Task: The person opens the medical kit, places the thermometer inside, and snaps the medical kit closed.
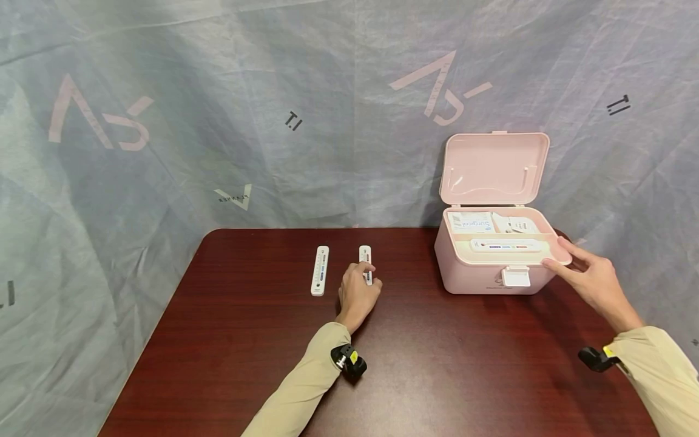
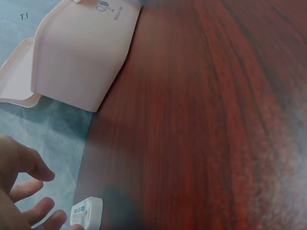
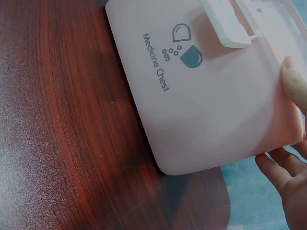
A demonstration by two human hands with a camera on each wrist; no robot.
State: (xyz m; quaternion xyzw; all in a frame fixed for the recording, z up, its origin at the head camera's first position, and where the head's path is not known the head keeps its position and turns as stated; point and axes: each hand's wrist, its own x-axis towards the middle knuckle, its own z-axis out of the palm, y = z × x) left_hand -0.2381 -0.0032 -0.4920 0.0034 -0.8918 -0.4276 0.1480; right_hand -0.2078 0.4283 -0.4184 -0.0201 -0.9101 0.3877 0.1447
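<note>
Two white thermometers lie lengthwise on the dark red table, a left thermometer [image 1: 320,271] and a right thermometer [image 1: 365,254]. My left hand [image 1: 358,293] is over the near part of the right one, partly hiding it. The left wrist view shows that hand's thumb and fingers spread apart, with the end of the thermometer [image 2: 87,213] beside the fingertips; contact is unclear. A pink medicine chest [image 1: 469,279] stands at the right with its lid up. My right hand [image 1: 592,279] grips its right rim, thumb on top and fingers against the side [image 3: 283,167].
Inside the chest, another white thermometer [image 1: 505,245] lies across the front section. Behind it are a packet printed "Surgical" [image 1: 471,223] and another white packet [image 1: 516,224]. The raised lid [image 1: 494,170] stands before a grey cloth backdrop [image 1: 306,164]. A white latch [image 1: 516,277] hangs in front.
</note>
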